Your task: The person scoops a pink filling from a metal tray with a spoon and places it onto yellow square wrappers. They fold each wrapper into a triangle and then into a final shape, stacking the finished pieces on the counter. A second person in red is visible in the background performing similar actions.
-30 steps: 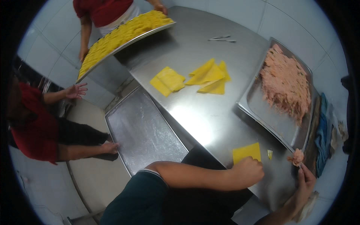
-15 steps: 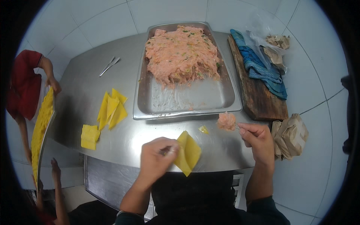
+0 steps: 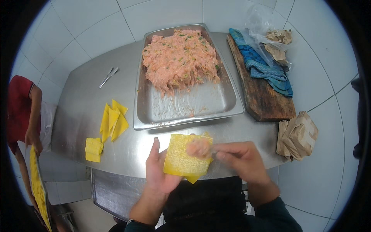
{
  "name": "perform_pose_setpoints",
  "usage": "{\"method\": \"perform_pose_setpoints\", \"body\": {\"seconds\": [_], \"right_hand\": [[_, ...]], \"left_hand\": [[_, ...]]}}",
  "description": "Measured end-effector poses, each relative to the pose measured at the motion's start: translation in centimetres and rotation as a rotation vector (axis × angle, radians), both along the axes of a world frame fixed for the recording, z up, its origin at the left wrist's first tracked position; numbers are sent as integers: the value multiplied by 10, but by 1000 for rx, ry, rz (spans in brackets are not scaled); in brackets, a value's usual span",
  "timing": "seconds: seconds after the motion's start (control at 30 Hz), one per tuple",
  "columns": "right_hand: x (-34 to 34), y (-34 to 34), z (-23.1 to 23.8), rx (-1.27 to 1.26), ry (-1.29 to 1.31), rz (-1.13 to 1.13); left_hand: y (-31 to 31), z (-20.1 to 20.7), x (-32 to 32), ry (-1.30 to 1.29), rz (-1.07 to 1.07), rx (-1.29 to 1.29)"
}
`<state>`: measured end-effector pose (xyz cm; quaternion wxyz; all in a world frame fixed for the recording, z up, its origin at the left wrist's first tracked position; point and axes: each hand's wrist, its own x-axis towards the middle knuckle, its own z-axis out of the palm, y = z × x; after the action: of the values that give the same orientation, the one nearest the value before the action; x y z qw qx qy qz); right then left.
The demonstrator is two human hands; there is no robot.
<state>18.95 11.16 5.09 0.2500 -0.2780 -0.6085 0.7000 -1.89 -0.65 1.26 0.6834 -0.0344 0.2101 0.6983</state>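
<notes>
In the head view, the person's left hand is spread palm up with the thumb raised, carrying a thin square yellow sheet of dough above the near edge of the bench; another yellow corner pokes out beneath it. The right hand pinches a slim metal tool bearing a soft lump of pink minced filling, blurred, at the sheet's far right part; whether it touches is hard to tell. To do this well, I would keep the left palm level, bring the lump nearer the sheet's middle and wipe it off with a light turn of the tool, leaving the edges clean and the thin dough unpressed. The bench is smooth, shiny metal against a white tiled wall. On its far side sits a deep rectangular steel pan with a pink mass flecked with green. Rightward lie a worn wooden board under a blue patterned cloth, and a crumpled brown paper bundle; leftward, two groups of yellow sheets and slender metal utensils. At far left, a co-worker in red holds a yellow-filled tray.
</notes>
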Motion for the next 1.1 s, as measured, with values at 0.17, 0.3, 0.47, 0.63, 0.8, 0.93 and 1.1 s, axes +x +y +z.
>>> {"method": "perform_pose_setpoints", "body": {"seconds": [0.17, 0.3, 0.47, 0.63, 0.8, 0.93, 1.1], "right_hand": [[-14, -25, -15, 448, -114, -30], [-20, -23, -39, 1084, -56, -190], [-14, -17, -57, 1328, -151, -112], [1, -4, -50, 1239, -192, -44], [6, -8, -39, 1391, -166, 91], [-6, -9, -40, 1403, -30, 317], [-16, 0, -37, 1152, -7, 314]], "left_hand": [[3, 8, 9, -152, 29, 193], [-3, 17, 12, 178, 59, -44], [-5, 10, 8, 241, 79, -126], [-9, -2, -20, 208, 44, -141], [-14, -3, -36, 231, -136, -177], [-8, -6, -22, 330, -324, -221], [-6, -11, -8, 705, -603, -128]]}}
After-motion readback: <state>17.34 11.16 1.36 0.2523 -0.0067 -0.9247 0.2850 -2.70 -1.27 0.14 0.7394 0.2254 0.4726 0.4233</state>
